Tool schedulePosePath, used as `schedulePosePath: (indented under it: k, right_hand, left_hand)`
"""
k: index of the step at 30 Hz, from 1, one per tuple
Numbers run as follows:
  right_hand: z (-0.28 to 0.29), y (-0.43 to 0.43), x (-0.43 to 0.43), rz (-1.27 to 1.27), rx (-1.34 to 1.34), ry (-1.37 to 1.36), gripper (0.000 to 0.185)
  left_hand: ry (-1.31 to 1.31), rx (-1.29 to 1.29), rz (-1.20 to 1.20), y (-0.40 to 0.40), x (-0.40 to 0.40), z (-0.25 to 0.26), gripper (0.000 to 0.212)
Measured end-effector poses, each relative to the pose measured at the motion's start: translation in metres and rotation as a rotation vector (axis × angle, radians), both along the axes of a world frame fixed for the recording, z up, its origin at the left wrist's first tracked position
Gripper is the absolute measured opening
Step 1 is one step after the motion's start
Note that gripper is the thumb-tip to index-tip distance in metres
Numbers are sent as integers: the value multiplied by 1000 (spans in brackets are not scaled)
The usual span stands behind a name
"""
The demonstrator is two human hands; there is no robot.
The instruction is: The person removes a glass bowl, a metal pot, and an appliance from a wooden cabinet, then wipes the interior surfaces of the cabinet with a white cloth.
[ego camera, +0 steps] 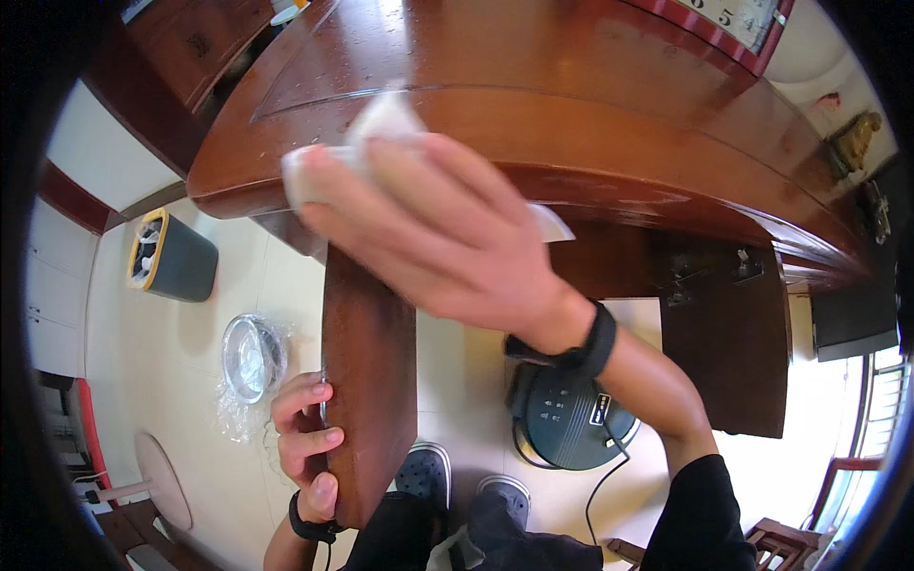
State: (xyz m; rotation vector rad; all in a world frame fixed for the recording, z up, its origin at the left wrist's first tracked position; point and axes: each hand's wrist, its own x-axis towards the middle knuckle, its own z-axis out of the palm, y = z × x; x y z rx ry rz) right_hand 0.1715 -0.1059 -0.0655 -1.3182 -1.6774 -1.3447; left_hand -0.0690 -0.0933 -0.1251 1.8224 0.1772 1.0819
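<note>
My right hand (pixel 457 235), blurred, grips a crumpled white cloth or tissue (pixel 389 118) at the front edge of a glossy brown wooden cabinet top (pixel 571 121). One corner of the white piece sticks out past the wrist side of the hand. Small wet drops dot the wood near its left end. Below, my left hand (pixel 307 435) holds the outer edge of an open wooden cabinet door (pixel 371 385), fingertips on its face and the thumb lower down. Both wrists wear black bands. On the right, a second dark door (pixel 721 350) stands open, with metal hinges near its top.
A round dark-green appliance (pixel 571 421) with a black cord sits on the floor by my shoes (pixel 500 492). Left of the door are a plastic-wrapped round container (pixel 251 357) and a bin (pixel 182 257). A red-framed clock (pixel 767 43) stands on the cabinet.
</note>
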Motion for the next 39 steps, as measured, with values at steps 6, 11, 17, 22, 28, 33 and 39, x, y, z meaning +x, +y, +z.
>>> schedulePosePath:
  k: [6, 11, 17, 22, 28, 33, 39]
  right_hand:
    - [-10, -79, 63, -245, 44, 90, 33]
    - [-10, -141, 102, -421, 138, 167, 49]
    - [-11, -200, 132, -709, 309, 422, 61]
    - [-26, -209, 128, -772, 354, 559, 60]
    - [-72, -174, 133, -513, 541, 846, 54]
    - [-85, -113, 93, -461, 540, 765, 51]
    - [-92, -67, 40, -312, 195, 517, 51]
  left_hand:
    - [53, -26, 80, 0, -12, 0, 40]
    - [31, -74, 90, -6, -7, 4, 40]
    - [48, -98, 68, -11, -1, 9, 36]
    - [32, -100, 73, -7, -4, 1, 36]
    - [-10, -155, 59, -7, -6, 0, 36]
    - [-10, -117, 48, -9, -6, -1, 37]
    - [-35, -105, 62, -6, -10, 2, 36]
